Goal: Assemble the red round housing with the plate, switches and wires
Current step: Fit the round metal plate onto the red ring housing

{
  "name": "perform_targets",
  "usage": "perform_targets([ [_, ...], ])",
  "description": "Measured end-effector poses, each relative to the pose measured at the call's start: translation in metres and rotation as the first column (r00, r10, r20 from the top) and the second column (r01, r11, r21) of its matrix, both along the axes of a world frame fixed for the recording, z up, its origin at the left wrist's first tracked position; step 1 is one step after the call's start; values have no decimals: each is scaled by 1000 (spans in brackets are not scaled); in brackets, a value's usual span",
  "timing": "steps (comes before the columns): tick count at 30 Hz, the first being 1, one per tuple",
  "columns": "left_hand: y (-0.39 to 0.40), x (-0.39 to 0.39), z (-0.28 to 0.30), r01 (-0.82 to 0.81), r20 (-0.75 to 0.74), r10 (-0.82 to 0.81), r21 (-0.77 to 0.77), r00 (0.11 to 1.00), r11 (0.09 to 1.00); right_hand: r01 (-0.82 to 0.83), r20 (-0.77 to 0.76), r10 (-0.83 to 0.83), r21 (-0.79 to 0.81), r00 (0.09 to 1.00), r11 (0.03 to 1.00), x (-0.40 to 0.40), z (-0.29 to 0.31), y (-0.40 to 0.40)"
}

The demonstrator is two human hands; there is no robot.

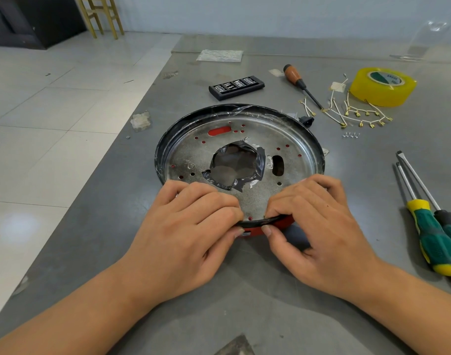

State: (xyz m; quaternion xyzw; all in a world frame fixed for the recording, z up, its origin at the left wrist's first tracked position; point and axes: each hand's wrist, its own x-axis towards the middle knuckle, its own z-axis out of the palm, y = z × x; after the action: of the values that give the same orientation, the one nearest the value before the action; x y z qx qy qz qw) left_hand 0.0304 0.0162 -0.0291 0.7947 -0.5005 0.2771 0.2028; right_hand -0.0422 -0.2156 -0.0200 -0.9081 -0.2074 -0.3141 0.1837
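The red round housing (279, 223) with a black rim lies on the grey table, a silver perforated plate (291, 139) seated inside it. Torn dark tape rings the plate's centre hole. My left hand (191, 226) and my right hand (319, 224) both grip the housing's near rim, fingers curled over onto the plate and thumbs against the red outer wall. White wires (352, 114) with brass terminals lie loose at the right rear. A small black part (306, 120) sits by the housing's far right edge.
A yellow tape roll (383, 85), a wooden-handled screwdriver (296, 80) and a black bit case (236, 87) lie behind the housing. Two green-and-yellow screwdrivers (434, 226) lie at right. Small screws (351, 135) sit near the wires. The table's left edge drops to tiled floor.
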Motion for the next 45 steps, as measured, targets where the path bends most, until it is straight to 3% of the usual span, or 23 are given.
perform_targets([
  [24, -13, -11, 13, -145, -62, 147, 26, 987, 989, 7, 33, -6, -31, 999, 999, 2, -3, 0],
  [30, -14, -12, 16, -174, -86, 175, 16, 981, 985, 1, -66, -5, -58, 998, 998, -4, 12, -4],
  [34, -15, -14, 15, -181, -83, 182, 23, 980, 983, 43, -185, -24, 103, 982, 994, 1, 37, -20],
  [38, -15, -14, 12, -190, -90, 190, 11, 978, 982, 255, -382, -166, 198, 909, 946, 19, 63, -71],
  [42, -16, -15, 12, -196, -79, 196, 6, 977, 981, 548, -516, -420, 120, 747, 828, 47, 61, -141],
  [45, -17, -15, 11, -193, -63, 191, -12, 979, 981, 656, -581, -530, 8, 617, 755, 68, 54, -177],
])
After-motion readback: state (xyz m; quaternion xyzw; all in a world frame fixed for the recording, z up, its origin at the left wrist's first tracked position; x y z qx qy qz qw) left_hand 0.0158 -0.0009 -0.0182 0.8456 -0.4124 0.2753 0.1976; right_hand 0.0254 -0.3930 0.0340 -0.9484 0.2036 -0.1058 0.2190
